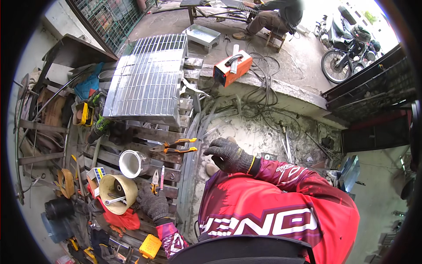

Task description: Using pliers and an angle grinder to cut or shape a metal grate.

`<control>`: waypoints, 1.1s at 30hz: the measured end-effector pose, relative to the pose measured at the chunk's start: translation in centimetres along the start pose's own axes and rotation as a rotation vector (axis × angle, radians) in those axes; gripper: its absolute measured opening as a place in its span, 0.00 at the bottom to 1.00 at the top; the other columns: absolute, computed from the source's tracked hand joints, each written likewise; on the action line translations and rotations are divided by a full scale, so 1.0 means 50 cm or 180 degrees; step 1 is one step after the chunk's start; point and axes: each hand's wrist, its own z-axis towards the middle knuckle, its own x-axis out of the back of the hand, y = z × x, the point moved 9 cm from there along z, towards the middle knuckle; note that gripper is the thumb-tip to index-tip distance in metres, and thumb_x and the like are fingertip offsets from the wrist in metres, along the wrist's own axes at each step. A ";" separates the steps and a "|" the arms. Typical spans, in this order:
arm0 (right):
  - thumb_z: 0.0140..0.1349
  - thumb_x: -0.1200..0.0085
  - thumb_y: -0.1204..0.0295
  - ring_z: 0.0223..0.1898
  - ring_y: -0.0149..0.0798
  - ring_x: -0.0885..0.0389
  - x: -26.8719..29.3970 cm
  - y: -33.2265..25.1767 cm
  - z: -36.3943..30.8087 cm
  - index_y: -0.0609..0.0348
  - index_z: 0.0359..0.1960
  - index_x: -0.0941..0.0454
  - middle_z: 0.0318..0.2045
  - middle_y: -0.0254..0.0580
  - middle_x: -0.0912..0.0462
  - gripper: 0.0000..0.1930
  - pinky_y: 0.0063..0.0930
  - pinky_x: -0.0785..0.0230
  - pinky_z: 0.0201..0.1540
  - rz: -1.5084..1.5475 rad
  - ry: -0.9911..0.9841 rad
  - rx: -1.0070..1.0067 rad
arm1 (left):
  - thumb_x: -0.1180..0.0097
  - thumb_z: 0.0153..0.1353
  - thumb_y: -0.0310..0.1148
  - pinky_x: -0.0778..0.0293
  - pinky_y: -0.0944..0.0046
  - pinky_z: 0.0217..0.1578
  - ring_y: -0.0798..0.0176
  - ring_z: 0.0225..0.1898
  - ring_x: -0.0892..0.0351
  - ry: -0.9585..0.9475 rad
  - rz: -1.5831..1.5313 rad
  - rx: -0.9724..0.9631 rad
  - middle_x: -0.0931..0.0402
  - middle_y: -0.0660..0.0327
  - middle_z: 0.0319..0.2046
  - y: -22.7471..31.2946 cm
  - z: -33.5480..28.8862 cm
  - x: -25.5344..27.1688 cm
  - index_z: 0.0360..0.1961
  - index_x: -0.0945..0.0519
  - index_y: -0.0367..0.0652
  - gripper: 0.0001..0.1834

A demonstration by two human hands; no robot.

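My left hand (154, 203), in a dark grey knit glove, is at the slatted bench, its fingers closed around the handles of a pair of pliers (154, 179) with orange grips. The jaws point away from me. Right beside the pliers lies a slim white and red marker-like stick (162, 177). My right hand (231, 156), gloved the same way, hangs off the bench's right side with loosely bent fingers and nothing visible in it. Larger orange and black-handled pliers (178, 146) lie farther up the bench, nearest to that hand.
A wire grid over sheet metal (147, 77) covers the bench's far end. Nearer stand a white pot (132, 163) and a cream tub (118, 193) with tools. An orange welding machine (233, 68) and cables (263, 81) are beyond. A seated person (277, 20) works at the back.
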 end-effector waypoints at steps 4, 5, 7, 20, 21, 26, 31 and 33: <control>0.50 0.42 0.81 0.44 0.52 0.23 -0.010 -0.013 -0.011 0.53 0.46 0.21 0.38 0.45 0.23 0.19 0.45 0.31 0.46 0.0127 -0.0294 -0.0031 | 0.36 0.56 0.49 0.37 0.40 0.59 0.37 0.59 0.33 -0.0118 -0.0105 -0.0088 0.28 0.41 0.54 -0.017 -0.001 -0.011 0.58 0.27 0.40 0.33; 0.51 0.42 0.80 0.45 0.53 0.24 -0.013 -0.018 -0.013 0.53 0.46 0.22 0.39 0.46 0.25 0.18 0.46 0.29 0.49 0.0070 -0.0392 -0.0020 | 0.35 0.54 0.47 0.35 0.41 0.57 0.39 0.56 0.32 -0.0066 -0.0135 -0.0118 0.28 0.43 0.52 -0.017 -0.002 -0.008 0.57 0.26 0.41 0.32; 0.51 0.42 0.80 0.46 0.53 0.24 -0.023 -0.012 -0.016 0.52 0.46 0.22 0.39 0.46 0.25 0.18 0.46 0.29 0.49 0.0092 -0.0431 0.0011 | 0.34 0.53 0.45 0.34 0.43 0.56 0.41 0.53 0.31 -0.0018 -0.0157 -0.0157 0.27 0.45 0.50 -0.009 -0.004 0.008 0.57 0.26 0.42 0.31; 0.49 0.42 0.85 0.38 0.51 0.21 0.011 0.026 -0.059 0.56 0.41 0.19 0.33 0.45 0.21 0.17 0.41 0.29 0.39 0.0461 -0.0054 -0.0240 | 0.33 0.52 0.42 0.30 0.45 0.50 0.42 0.49 0.27 0.0292 -0.0181 -0.0137 0.24 0.49 0.44 0.002 -0.030 0.113 0.52 0.22 0.43 0.27; 0.49 0.43 0.85 0.38 0.51 0.21 0.021 0.027 -0.057 0.56 0.41 0.19 0.33 0.46 0.21 0.16 0.41 0.28 0.38 0.0654 -0.0047 -0.0167 | 0.33 0.52 0.42 0.30 0.44 0.50 0.43 0.49 0.27 0.0335 -0.0056 -0.0097 0.24 0.50 0.43 0.000 -0.037 0.125 0.52 0.22 0.42 0.27; 0.48 0.43 0.82 0.39 0.54 0.20 0.053 0.042 -0.072 0.55 0.40 0.18 0.34 0.47 0.20 0.16 0.44 0.26 0.41 0.0478 -0.0079 -0.0352 | 0.38 0.55 0.32 0.28 0.49 0.47 0.47 0.45 0.24 0.0823 -0.1035 -0.0179 0.23 0.51 0.41 0.038 -0.059 0.211 0.47 0.21 0.39 0.18; 0.49 0.41 0.80 0.41 0.54 0.20 0.108 0.068 -0.098 0.55 0.42 0.19 0.38 0.46 0.20 0.16 0.44 0.26 0.43 0.0531 0.0037 -0.0227 | 0.45 0.61 0.27 0.28 0.62 0.33 0.65 0.30 0.24 0.0070 -0.2360 -0.0588 0.24 0.59 0.26 0.217 -0.050 0.183 0.38 0.18 0.36 0.08; 0.50 0.42 0.83 0.39 0.53 0.21 0.142 0.076 -0.124 0.56 0.42 0.19 0.36 0.46 0.21 0.16 0.42 0.26 0.40 0.0508 0.0334 -0.0180 | 0.45 0.62 0.27 0.29 0.63 0.31 0.68 0.28 0.25 -0.0252 -0.2387 -0.1059 0.24 0.61 0.24 0.326 -0.065 0.160 0.36 0.18 0.36 0.07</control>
